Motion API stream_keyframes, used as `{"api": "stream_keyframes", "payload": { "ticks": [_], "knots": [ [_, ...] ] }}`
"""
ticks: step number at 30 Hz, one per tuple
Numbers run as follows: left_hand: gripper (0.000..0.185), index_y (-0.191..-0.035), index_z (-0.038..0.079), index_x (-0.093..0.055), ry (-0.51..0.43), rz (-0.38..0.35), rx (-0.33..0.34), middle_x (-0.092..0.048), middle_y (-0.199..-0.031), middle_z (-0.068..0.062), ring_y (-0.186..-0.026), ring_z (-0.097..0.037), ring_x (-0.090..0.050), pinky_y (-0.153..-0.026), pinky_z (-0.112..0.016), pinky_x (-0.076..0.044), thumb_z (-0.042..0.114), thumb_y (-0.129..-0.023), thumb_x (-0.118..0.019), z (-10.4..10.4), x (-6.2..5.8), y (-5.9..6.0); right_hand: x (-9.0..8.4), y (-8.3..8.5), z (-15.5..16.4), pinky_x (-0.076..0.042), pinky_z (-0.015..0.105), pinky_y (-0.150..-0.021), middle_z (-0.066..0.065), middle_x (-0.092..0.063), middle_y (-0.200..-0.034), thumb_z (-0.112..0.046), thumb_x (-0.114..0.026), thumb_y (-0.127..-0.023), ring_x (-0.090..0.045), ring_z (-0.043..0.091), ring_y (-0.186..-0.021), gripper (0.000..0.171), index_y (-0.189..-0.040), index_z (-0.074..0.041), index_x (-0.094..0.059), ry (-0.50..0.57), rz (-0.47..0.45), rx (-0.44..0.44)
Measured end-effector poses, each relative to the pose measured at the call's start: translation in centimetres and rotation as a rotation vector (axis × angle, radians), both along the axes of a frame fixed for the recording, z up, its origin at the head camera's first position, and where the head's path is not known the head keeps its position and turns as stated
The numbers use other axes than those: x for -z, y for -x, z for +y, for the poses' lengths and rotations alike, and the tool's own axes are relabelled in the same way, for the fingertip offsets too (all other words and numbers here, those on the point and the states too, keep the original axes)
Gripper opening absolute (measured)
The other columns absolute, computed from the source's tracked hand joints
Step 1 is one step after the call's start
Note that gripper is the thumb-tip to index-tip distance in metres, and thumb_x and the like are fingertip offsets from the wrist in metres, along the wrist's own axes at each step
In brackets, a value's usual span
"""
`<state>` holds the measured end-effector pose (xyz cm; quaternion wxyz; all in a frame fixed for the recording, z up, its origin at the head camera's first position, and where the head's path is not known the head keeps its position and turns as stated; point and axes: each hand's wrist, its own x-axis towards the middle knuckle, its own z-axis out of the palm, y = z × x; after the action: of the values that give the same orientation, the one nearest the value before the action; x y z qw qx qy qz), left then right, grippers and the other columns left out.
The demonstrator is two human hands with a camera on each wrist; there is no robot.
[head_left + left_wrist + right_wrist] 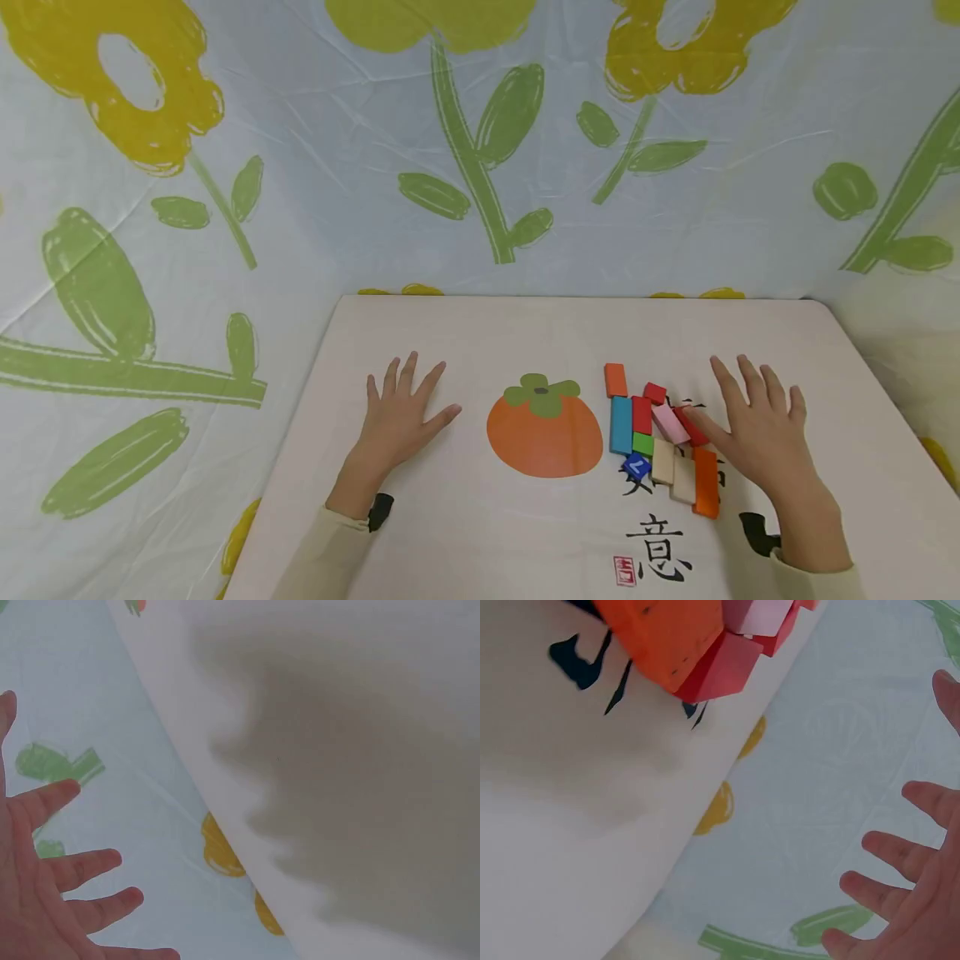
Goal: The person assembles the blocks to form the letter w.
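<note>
My left hand (403, 410) lies flat on the cream tablecloth (480, 533) with its fingers spread, left of a printed orange persimmon (544, 433). It holds nothing. My right hand (753, 412) also lies flat and spread, just right of a cluster of coloured wooden blocks. Its thumb tip reaches the long red block (692, 427). The cluster includes a blue bar (621, 425), a pink block (670, 422), a green block (642, 443), beige blocks (663, 461) and a long orange block (706, 482). In the right wrist view the orange block (667, 630) and a red block (724, 667) sit at the top edge.
Black printed characters (663, 546) lie on the cloth near the front. A sheet with yellow flowers and green leaves (480, 150) hangs behind and around the table. The table's far edge (570, 297) runs under it. A small blue piece with a white mark (637, 466) sits beside the beige blocks.
</note>
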<state>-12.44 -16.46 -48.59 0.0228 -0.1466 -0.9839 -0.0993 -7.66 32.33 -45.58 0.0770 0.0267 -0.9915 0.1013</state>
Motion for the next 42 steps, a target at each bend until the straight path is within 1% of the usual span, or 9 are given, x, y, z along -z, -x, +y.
{"api": "stream_keyframes", "payload": {
  "ticks": [6, 11, 17, 22, 26, 31, 34, 38, 42],
  "knots": [
    [0.076, -0.157, 0.029, -0.035, -0.018, -0.048, 0.055, -0.025, -0.161, -0.019, -0.146, -0.044, -0.020, -0.108, -0.073, -0.018, 0.073, -0.095, -0.040, 1.7, 0.5, 1.4, 0.7, -0.3, 1.0, -0.003, 0.077, -0.107, 0.035, -0.020, -0.153, -0.042, -0.070, -0.090, -0.018, 0.060, -0.135, 0.093, -0.160, -0.010, -0.018, 0.109, 0.016, -0.049],
    [0.076, -0.158, 0.029, -0.032, -0.044, -0.087, 0.126, -0.025, -0.161, -0.018, -0.145, -0.043, -0.024, -0.108, -0.071, -0.022, 0.073, -0.096, -0.036, 3.7, 0.7, 2.5, 1.2, -0.6, 2.1, -0.018, 0.082, -0.098, 0.039, -0.027, -0.148, -0.033, -0.075, -0.089, -0.028, 0.063, -0.127, 0.092, -0.158, -0.004, -0.021, 0.213, 0.008, -0.101],
    [0.074, -0.158, 0.028, -0.030, -0.108, -0.088, 0.222, -0.028, -0.160, -0.016, -0.144, -0.038, -0.028, -0.110, -0.064, -0.027, 0.069, -0.098, -0.039, 6.3, 0.7, 4.5, 1.5, -0.9, 2.9, -0.023, 0.084, -0.089, 0.038, -0.022, -0.151, -0.037, -0.074, -0.090, -0.022, 0.062, -0.130, 0.097, -0.160, -0.006, -0.015, 0.344, -0.164, -0.082],
    [0.072, -0.158, 0.026, -0.030, -0.157, -0.124, 0.296, -0.027, -0.160, -0.017, -0.145, -0.038, -0.026, -0.116, -0.054, -0.024, 0.064, -0.099, -0.045, 8.8, 0.9, 6.1, 2.1, -1.5, 3.6, -0.024, 0.084, -0.090, 0.038, -0.018, -0.153, -0.033, -0.078, -0.088, -0.020, 0.061, -0.132, 0.101, -0.160, -0.005, -0.013, 0.451, -0.264, -0.085],
    [0.073, -0.159, 0.026, -0.029, -0.210, -0.161, 0.326, -0.027, -0.160, -0.016, -0.146, -0.036, -0.025, -0.117, -0.050, -0.024, 0.065, -0.098, -0.045, 10.7, 1.2, 7.1, 2.6, -1.8, 4.1, -0.024, 0.084, -0.088, 0.038, -0.014, -0.155, -0.035, -0.079, -0.087, -0.019, 0.061, -0.133, 0.104, -0.161, -0.008, -0.011, 0.510, -0.350, -0.067],
    [0.078, -0.159, 0.028, -0.027, -0.266, -0.233, 0.341, -0.027, -0.161, -0.013, -0.146, -0.032, -0.025, -0.113, -0.051, -0.031, 0.072, -0.096, -0.037, 13.3, 2.0, 8.1, 3.3, -2.5, 4.6, -0.026, 0.084, -0.086, 0.038, -0.014, -0.154, -0.037, -0.080, -0.085, -0.020, 0.060, -0.130, 0.104, -0.160, -0.007, -0.013, 0.534, -0.457, -0.028],
    [0.079, -0.159, 0.027, -0.028, -0.275, -0.248, 0.373, -0.030, -0.160, -0.012, -0.146, -0.031, -0.027, -0.112, -0.051, -0.034, 0.073, -0.095, -0.038, 15.5, 2.3, 8.5, 3.9, -3.3, 5.0, -0.026, 0.084, -0.087, 0.039, -0.015, -0.151, -0.037, -0.081, -0.083, -0.018, 0.059, -0.129, 0.101, -0.156, -0.004, -0.019, 0.519, -0.503, -0.002],
    [0.079, -0.158, 0.025, -0.030, -0.250, -0.246, 0.413, -0.031, -0.159, -0.011, -0.145, -0.029, -0.028, -0.112, -0.049, -0.035, 0.071, -0.095, -0.041, 18.1, 2.4, 8.9, 4.8, -4.0, 5.3, -0.026, 0.084, -0.087, 0.037, -0.022, -0.148, -0.032, -0.085, -0.079, -0.019, 0.058, -0.130, 0.095, -0.149, 0.000, -0.029, 0.508, -0.487, -0.025],
    [0.077, -0.158, 0.026, -0.030, -0.226, -0.270, 0.430, -0.029, -0.160, -0.009, -0.146, -0.027, -0.025, -0.113, -0.047, -0.033, 0.069, -0.096, -0.044, 19.7, 2.6, 9.3, 5.7, -4.2, 5.1, -0.027, 0.083, -0.087, 0.037, -0.028, -0.146, -0.027, -0.089, -0.072, -0.022, 0.058, -0.128, 0.091, -0.143, 0.001, -0.038, 0.479, -0.446, -0.067]
  ]
}}
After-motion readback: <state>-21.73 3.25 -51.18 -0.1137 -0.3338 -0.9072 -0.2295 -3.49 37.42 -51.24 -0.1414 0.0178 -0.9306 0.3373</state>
